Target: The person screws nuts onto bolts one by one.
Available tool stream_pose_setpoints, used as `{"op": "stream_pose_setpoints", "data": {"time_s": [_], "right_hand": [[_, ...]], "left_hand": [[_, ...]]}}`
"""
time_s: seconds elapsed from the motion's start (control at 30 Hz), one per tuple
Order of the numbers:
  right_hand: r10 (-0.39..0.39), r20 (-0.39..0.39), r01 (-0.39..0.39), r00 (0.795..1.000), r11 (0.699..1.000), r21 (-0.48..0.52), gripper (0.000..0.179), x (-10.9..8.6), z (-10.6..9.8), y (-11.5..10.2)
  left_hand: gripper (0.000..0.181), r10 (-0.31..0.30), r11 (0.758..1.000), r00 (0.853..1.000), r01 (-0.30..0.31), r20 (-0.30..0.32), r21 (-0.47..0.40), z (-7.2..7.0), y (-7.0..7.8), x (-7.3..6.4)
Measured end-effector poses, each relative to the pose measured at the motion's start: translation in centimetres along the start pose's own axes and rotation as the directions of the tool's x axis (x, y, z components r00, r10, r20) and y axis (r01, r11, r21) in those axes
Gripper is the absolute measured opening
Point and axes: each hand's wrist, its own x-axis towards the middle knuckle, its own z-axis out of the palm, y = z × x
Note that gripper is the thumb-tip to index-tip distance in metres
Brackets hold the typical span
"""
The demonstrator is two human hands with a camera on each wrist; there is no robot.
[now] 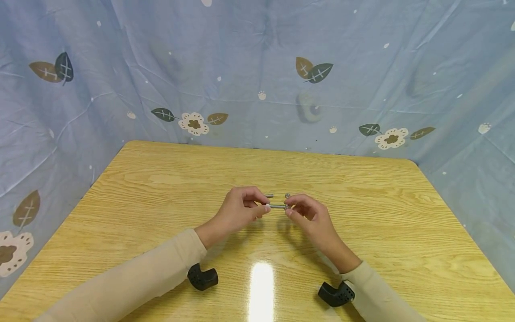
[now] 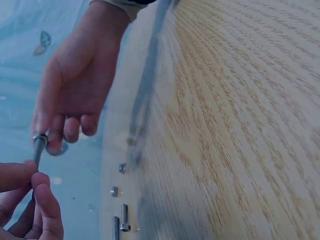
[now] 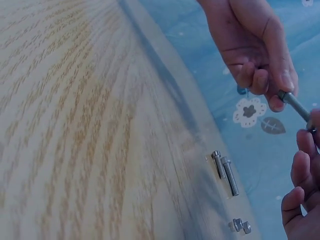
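Note:
Over the table, my left hand [image 1: 240, 208] pinches the head end of a silver bolt [image 1: 277, 206] between thumb and fingers. The bolt lies roughly level and points toward my right hand [image 1: 311, 217]. Thumb and forefinger of that hand pinch a small nut [image 2: 40, 137] at the bolt's far end. In the right wrist view the bolt's shank [image 3: 298, 106] spans the space between both hands' fingertips. Part of the nut is covered by the fingertips.
Two more bolts [image 3: 230, 177] lie side by side on the wooden table [image 1: 161, 179] beyond the hands. Near them sit two loose nuts [image 2: 122, 168]. A patterned blue cloth [image 1: 249, 53] hangs behind the table and at its sides. Black wrist mounts [image 1: 203, 277] hang below both sleeves.

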Motion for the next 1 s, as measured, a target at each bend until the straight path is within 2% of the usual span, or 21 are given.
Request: {"op": "stream_pose_setpoints", "data": {"time_s": [0.13,0.3,0.37,0.5,0.6,1.0], "right_hand": [[0.042,-0.003,-0.042,0.999,0.999,0.029,0.016,0.0,0.06,-0.02],[0.071,-0.015,-0.071,0.997,0.997,0.02,0.021,0.05,0.22,-0.18],[0.045,-0.014,-0.045,0.999,0.999,0.021,0.021,0.05,0.22,-0.23],[-0.059,0.0,0.059,0.998,0.998,0.027,0.026,0.01,0.2,-0.25],[-0.089,-0.001,0.089,0.996,0.996,0.022,0.021,-0.01,0.23,-0.24],[0.015,-0.012,-0.014,1.0,0.999,0.034,0.016,0.01,0.4,-0.08]], "left_hand": [[0.011,-0.004,1.0,1.0,0.004,-0.003,-0.007,0.07,0.07,0.05],[0.012,0.002,1.0,1.0,-0.002,-0.003,-0.012,0.1,-0.05,0.15],[0.011,0.005,1.0,1.0,-0.005,-0.001,-0.013,0.1,-0.09,0.18],[0.01,0.005,1.0,1.0,-0.005,-0.001,-0.012,0.07,-0.06,0.19],[0.01,0.007,1.0,1.0,-0.007,0.0,-0.014,0.04,-0.06,0.18],[0.009,0.014,1.0,1.0,-0.014,0.003,-0.017,-0.01,0.12,0.1]]}}
